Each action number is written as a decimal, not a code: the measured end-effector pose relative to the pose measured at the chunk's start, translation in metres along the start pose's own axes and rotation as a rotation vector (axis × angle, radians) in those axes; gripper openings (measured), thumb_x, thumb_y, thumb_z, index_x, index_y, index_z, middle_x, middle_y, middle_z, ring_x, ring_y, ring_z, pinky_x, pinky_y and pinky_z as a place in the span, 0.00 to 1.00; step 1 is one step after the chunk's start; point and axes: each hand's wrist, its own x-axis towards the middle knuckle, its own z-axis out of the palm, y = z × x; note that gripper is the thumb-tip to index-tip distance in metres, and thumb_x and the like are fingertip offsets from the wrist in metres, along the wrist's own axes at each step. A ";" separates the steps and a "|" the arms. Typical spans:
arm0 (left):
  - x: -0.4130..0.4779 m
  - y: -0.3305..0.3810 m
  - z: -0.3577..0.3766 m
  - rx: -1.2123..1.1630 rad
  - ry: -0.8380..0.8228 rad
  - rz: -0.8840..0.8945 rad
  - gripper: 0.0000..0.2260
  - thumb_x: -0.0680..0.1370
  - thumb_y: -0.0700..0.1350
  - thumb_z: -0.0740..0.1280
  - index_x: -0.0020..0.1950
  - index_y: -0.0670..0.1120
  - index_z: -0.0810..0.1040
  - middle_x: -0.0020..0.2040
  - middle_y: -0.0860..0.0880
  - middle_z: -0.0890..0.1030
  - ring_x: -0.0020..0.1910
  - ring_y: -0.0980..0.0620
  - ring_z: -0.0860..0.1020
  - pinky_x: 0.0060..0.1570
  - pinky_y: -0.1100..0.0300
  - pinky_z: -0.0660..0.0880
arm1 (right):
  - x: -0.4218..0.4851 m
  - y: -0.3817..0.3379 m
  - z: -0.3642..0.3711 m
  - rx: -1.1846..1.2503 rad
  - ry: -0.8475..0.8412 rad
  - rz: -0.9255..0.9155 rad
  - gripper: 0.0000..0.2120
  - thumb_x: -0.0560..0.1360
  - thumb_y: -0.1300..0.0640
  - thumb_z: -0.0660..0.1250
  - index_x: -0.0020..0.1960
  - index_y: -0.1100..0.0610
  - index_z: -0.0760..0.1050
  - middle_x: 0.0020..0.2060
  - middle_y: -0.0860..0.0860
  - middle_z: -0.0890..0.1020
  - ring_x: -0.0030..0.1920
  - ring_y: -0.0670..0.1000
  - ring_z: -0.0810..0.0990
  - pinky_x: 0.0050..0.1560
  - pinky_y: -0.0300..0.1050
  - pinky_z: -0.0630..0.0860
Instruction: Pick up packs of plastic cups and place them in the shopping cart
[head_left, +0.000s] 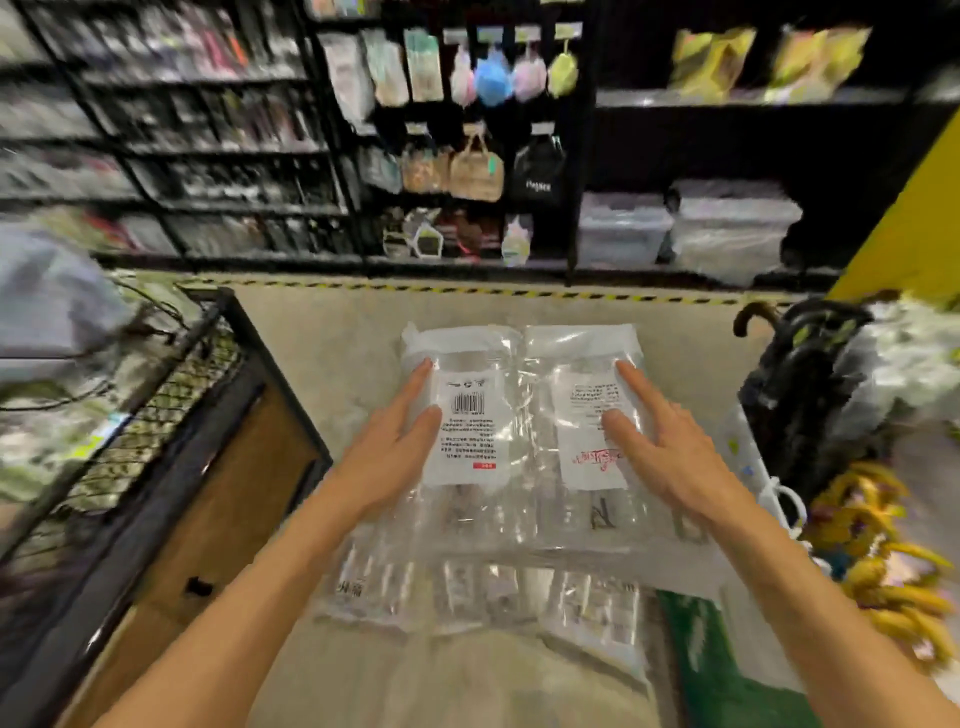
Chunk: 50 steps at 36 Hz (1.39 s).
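Two clear plastic packets (519, 415) lie side by side at the centre of the frame, each with a white printed label, the left one showing a barcode. We see them resting on top of a further layer of similar clear packets (483, 597) in the lower centre. The left hand (395, 441) lies flat on the left packet, fingers straight and slightly spread, thumb against the label's edge. The right hand (670, 447) lies flat on the right packet in the same way, fingers straight and parted; neither hand curls round anything.

We judge the packets light, soft and slippery: the film is glossy and wrinkled, so the stack is likely to slide or sag if lifted from one side. A hold at the two outer edges, with palms pressing inward or fingers tucked beneath, seems soundest.

At the left of the frame stands a black wire basket (156, 415) on a brown counter (218, 509). At the right we see a dark umbrella stand (800, 395) and yellow items (893, 571), too blurred to name. A green bag (727, 670) shows at lower right. Dark shelves (208, 156) of hanging goods fill the top.
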 end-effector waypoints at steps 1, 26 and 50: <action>-0.004 0.011 -0.019 -0.003 0.014 -0.004 0.24 0.83 0.56 0.55 0.76 0.69 0.51 0.68 0.67 0.60 0.68 0.62 0.62 0.66 0.61 0.59 | 0.004 -0.019 -0.006 -0.004 -0.008 -0.022 0.28 0.79 0.35 0.57 0.75 0.28 0.50 0.72 0.53 0.68 0.72 0.55 0.66 0.70 0.53 0.64; -0.241 0.033 -0.157 -0.251 0.850 -0.389 0.24 0.82 0.58 0.58 0.76 0.69 0.53 0.70 0.66 0.62 0.69 0.56 0.68 0.70 0.55 0.66 | 0.035 -0.297 0.089 0.029 -0.700 -0.661 0.28 0.80 0.43 0.59 0.78 0.38 0.55 0.63 0.42 0.72 0.42 0.37 0.75 0.36 0.30 0.67; -0.676 0.001 -0.058 -0.433 1.678 -0.850 0.29 0.67 0.70 0.67 0.62 0.85 0.56 0.67 0.59 0.76 0.63 0.54 0.78 0.66 0.49 0.73 | -0.346 -0.436 0.305 -0.003 -1.433 -1.252 0.24 0.78 0.38 0.61 0.72 0.30 0.59 0.60 0.37 0.74 0.56 0.45 0.76 0.55 0.41 0.68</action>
